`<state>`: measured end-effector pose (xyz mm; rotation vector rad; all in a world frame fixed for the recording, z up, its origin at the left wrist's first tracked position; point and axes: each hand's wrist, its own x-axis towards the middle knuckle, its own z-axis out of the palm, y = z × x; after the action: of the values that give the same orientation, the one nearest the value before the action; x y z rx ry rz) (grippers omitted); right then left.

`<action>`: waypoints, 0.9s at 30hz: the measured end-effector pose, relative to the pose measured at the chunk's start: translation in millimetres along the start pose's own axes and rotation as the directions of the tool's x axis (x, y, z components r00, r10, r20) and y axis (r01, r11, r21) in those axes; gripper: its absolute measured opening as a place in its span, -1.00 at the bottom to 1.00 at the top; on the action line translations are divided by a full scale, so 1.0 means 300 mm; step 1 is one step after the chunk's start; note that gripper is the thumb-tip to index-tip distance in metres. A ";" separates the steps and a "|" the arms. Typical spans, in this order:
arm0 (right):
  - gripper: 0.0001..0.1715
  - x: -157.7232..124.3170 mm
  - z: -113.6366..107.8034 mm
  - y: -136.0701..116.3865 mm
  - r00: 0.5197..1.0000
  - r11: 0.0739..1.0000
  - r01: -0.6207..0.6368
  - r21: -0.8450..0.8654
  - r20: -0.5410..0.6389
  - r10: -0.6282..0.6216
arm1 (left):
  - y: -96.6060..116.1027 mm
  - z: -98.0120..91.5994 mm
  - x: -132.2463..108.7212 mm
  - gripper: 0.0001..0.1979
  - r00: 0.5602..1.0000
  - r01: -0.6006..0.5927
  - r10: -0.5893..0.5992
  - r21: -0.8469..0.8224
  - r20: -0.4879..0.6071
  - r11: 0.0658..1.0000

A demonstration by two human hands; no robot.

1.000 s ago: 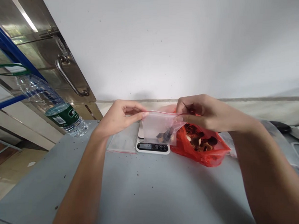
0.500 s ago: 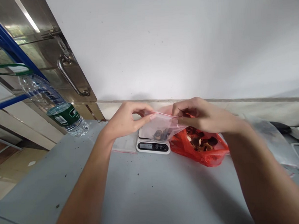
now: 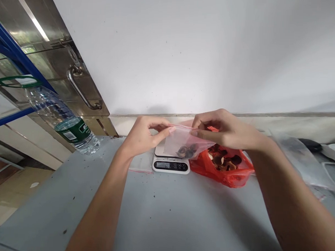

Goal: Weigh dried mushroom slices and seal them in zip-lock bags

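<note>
A clear zip bag (image 3: 180, 140) with several dark dried pieces in its bottom hangs between my hands, over a white digital scale (image 3: 171, 165). My left hand (image 3: 152, 132) pinches the bag's upper left corner between thumb and fingers. At the upper right of the same bag, the fingers of my right hand (image 3: 219, 129) are closed on its edge. Right of the scale lies an open red plastic bag (image 3: 226, 175) holding dark and tan dried pieces, partly below my right hand.
A large water bottle (image 3: 74, 129) stands at the table's left edge. Flat clear bags (image 3: 140, 165) lie left of the scale, and more plastic bags (image 3: 303, 163) lie at the right. A white wall (image 3: 172, 59) rises behind the grey table (image 3: 158, 220).
The zip bag and the pieces in it have shifted slightly right over the scale. Both hands keep their pinch, with my left hand slightly further right.
</note>
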<state>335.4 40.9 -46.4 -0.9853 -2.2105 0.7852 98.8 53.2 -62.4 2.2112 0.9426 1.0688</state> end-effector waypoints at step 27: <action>-0.69 -0.008 -0.021 0.004 0.999 0.994 0.006 -0.105 0.053 -0.001 | 0.007 -0.021 0.005 -0.79 0.997 -0.072 0.070 0.069 0.038 0.995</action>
<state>341.8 41.3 -43.8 -1.0216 -2.3181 0.7070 95.2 53.7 -56.7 2.3294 0.9058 1.0393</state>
